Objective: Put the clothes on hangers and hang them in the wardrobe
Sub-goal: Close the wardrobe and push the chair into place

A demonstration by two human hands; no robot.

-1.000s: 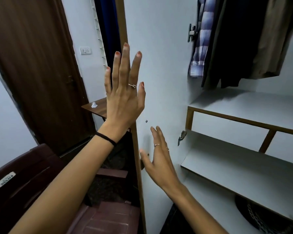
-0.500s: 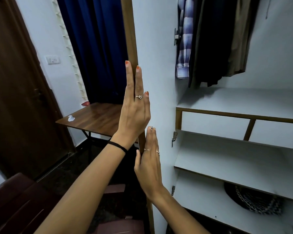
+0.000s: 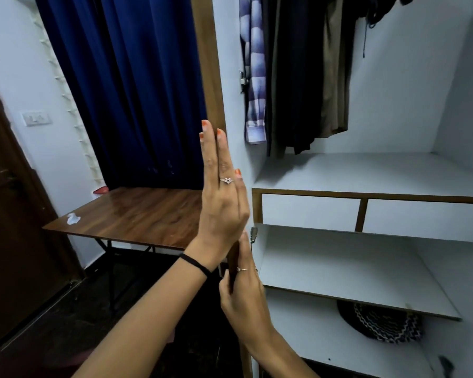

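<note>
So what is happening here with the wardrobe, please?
A person stands at an open wardrobe. The left hand lies flat with straight fingers against the edge of the wardrobe door; the right hand grips that edge lower down. A checked shirt and dark clothes already hang inside. Neither hand holds a hanger.

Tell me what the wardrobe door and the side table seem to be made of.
Wardrobe door: probably laminated board, brown wood-tone edge beside a plain white inner face. Side table: glossy wood-grain top, likely laminate or veneer, showing reflections, on thin dark legs, seemingly metal.
</note>
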